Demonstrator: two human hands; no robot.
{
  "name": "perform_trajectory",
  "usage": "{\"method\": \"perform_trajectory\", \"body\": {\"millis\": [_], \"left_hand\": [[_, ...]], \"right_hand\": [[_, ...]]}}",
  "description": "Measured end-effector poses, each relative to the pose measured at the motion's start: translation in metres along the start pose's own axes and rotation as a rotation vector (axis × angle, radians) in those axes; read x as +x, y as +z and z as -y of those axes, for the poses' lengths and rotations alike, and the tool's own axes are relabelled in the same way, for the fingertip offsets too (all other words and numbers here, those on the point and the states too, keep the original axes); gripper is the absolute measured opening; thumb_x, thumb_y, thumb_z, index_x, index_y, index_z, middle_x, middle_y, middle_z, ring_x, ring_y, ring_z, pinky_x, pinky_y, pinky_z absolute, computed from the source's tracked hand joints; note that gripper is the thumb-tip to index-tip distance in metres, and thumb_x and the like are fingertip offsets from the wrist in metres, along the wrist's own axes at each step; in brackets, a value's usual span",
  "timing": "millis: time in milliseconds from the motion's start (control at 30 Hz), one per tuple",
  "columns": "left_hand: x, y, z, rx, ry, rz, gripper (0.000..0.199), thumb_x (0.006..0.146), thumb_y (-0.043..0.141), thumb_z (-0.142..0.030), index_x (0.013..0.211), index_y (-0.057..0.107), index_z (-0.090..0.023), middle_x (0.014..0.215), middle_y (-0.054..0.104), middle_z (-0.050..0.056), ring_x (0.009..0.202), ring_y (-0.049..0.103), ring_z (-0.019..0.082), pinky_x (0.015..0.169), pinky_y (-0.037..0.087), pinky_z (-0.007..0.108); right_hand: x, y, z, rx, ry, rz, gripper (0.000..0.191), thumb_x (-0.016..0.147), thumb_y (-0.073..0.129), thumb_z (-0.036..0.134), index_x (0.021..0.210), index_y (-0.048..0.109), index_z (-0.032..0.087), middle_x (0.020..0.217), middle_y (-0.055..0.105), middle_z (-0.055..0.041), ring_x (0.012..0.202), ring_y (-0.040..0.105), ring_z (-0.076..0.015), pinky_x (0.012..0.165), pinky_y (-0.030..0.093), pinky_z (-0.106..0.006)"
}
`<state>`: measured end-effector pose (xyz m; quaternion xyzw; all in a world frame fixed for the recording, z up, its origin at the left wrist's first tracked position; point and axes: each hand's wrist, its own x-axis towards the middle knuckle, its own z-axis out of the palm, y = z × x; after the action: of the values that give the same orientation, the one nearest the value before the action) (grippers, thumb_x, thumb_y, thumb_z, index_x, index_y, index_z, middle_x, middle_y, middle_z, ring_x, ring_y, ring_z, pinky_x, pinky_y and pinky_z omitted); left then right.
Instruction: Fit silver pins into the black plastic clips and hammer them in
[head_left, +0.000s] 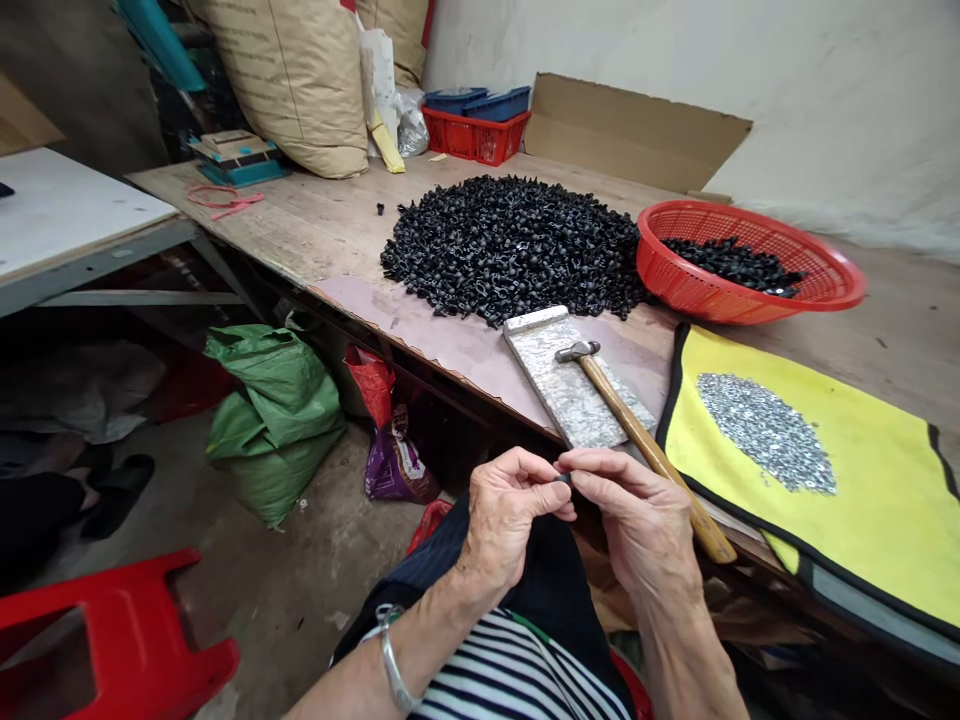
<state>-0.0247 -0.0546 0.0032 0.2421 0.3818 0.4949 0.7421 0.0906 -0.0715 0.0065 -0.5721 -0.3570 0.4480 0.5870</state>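
A wooden workbench [337,215] bore a heap of black plastic fasteners [510,250], a red plastic basket [750,290], and a wooden-handled hammer [645,450] resting on a marble slab [551,380]. The left hand [510,515] and right hand [634,505] pinched a small dark part [564,479] between them, just below the bench edge.

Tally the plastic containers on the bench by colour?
Red: 2 (mesh basket, crate)
Blue: 2 (tray, tray)
Total: 4
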Motion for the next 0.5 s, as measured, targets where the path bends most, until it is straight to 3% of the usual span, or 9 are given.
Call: {"method": "perform_trajectory", "body": {"millis": [233, 367, 500], "left_hand": [[-0.003, -0.003, 0.001, 0.07, 0.042, 0.019, 0.012, 0.058, 0.075, -0.016, 0.061, 0.064, -0.013, 0.05, 0.061, 0.0, 0.049, 0.059, 0.014, 0.052, 0.048, 0.025], [-0.005, -0.005, 0.0, 0.116, 0.099, 0.063, 0.007, 0.061, 0.071, -0.012, 0.062, 0.064, -0.014, 0.054, 0.062, 0.0, 0.052, 0.058, 0.013, 0.054, 0.047, 0.024], [-0.005, -0.004, -0.003, 0.183, 0.075, 0.092, 0.006, 0.062, 0.07, -0.013, 0.062, 0.063, -0.014, 0.052, 0.06, -0.001, 0.049, 0.056, 0.011, 0.051, 0.045, 0.023]], "right_hand": [[-0.007, 0.001, 0.008, 0.047, 0.12, 0.031, 0.009, 0.057, 0.075, 0.021, 0.063, 0.069, 0.018, 0.064, 0.062, 0.0002, 0.051, 0.049, -0.0101, 0.049, 0.04, -0.024], [-0.011, 0.004, 0.014, 0.119, 0.21, 0.048, 0.019, 0.055, 0.078, 0.023, 0.071, 0.07, 0.017, 0.055, 0.061, 0.0001, 0.045, 0.05, -0.0104, 0.044, 0.038, -0.023], [-0.013, 0.002, 0.019, 0.138, 0.197, 0.073, 0.015, 0.057, 0.077, 0.023, 0.068, 0.069, 0.016, 0.052, 0.06, -0.0005, 0.044, 0.052, -0.0112, 0.042, 0.041, -0.024]]}}
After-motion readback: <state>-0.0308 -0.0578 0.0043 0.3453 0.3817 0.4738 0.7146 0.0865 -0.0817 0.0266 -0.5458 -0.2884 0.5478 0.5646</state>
